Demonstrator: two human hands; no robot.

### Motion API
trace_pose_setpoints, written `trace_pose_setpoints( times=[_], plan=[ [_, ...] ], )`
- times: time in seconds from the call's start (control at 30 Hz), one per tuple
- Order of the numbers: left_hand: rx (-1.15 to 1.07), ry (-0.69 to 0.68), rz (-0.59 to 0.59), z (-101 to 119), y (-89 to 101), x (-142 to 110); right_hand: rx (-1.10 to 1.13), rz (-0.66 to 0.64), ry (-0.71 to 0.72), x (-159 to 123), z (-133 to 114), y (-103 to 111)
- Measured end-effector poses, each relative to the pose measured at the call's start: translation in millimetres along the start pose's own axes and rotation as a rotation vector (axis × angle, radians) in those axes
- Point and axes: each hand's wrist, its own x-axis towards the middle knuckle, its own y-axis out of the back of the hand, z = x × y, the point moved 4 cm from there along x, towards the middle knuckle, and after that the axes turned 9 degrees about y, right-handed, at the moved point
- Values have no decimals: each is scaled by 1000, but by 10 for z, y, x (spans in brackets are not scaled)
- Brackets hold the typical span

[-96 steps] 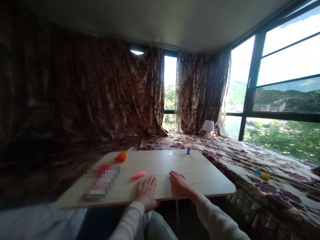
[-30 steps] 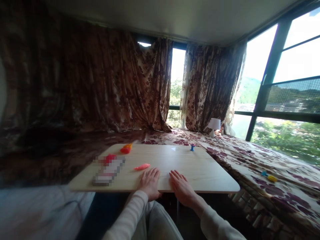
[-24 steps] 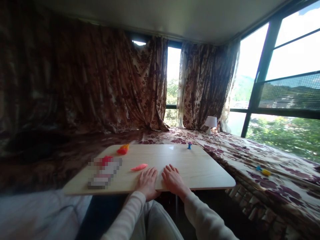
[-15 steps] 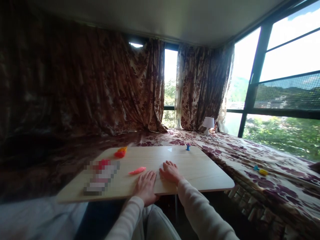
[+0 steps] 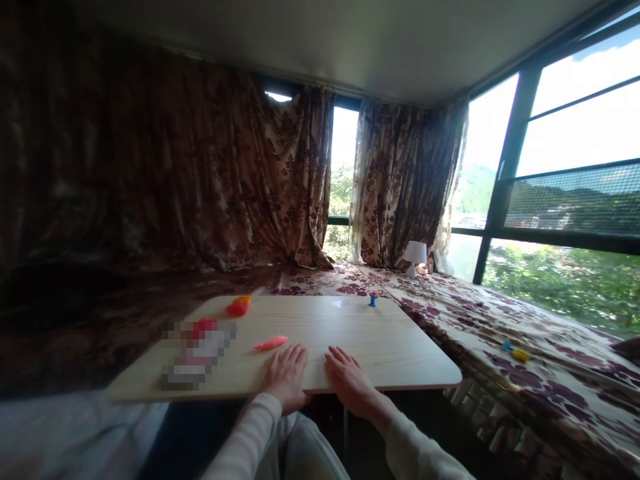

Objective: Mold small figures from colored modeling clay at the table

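My left hand (image 5: 286,377) lies on the near edge of the pale wooden table (image 5: 400,353), fingers stretched forward and holding nothing. Beside it, my right hand (image 5: 350,380) rests on the same edge with its fingers extended and nothing in them. Just beyond my left fingertips is a pink, tapered, carrot-like toy (image 5: 271,343), apart from the hand. Farther back on the left sits a red and yellow toy (image 5: 239,305). At the far right corner stands a small blue toy (image 5: 373,300) with a pinkish top.
A blurred-out block (image 5: 195,363) with a red thing (image 5: 204,327) at its far end lies at the table's left. A blue and yellow toy (image 5: 517,352) is on the flower-patterned cover (image 5: 545,393) to the right. A white lamp (image 5: 415,253) stands farther back, near the curtains.
My right hand has drawn back from farther in on the table to its near edge. My left hand stays flat near the edge. The view has shifted slightly.
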Motion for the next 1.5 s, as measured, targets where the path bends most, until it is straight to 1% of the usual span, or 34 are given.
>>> trace_pose_setpoints(
  times=[0.1, 0.2, 0.33, 0.43, 0.5, 0.57, 0.7, 0.8, 0.9, 1.0, 1.07, 1.13, 1.23, 1.33, 1.4, 1.5],
  plan=[
    [16, -6, 3, -3, -15, 8, -17, 32, -65, 196, -69, -64],
    [22, 0, 3, -5, -25, 15, -42, 62, -135, 418, -52, -101],
    [18, 1, 8, 4, -12, 18, -53, 96, -203, 686, 40, -126],
    [16, -2, 10, 11, 6, 15, -37, 84, -219, 793, 165, -108],
    [16, -6, 6, 16, 14, 11, -16, 57, -203, 783, 266, -75],
    [12, -8, -1, 22, 20, 5, 4, 27, -174, 697, 363, -32],
    [-6, 1, -9, 29, 33, -10, 34, -9, -158, 378, 463, 52],
    [-12, -3, -11, 34, 41, -16, 54, -13, -140, 153, 379, 79],
    [1, 7, -9, 34, 46, -17, 68, 2, -50, 60, 167, 55],
    [20, 15, -9, 34, 50, -16, 48, 5, 8, 132, -27, -15],
    [31, 14, -8, 36, 53, -14, 27, 1, -30, 250, -72, -65],
    [38, 12, -9, 37, 52, -10, 19, 5, -87, 393, -56, -95],
    [39, 13, -8, 30, 42, -2, 18, 18, -146, 587, 44, -80],
    [34, 17, -12, 17, 20, 4, 21, 29, -184, 669, 199, 8],
    [22, 18, -22, 12, 7, 4, 29, 39, -216, 625, 324, 86],
    [-8, 11, -27, 25, 15, -8, 48, 58, -252, 436, 516, 192]
  ],
)
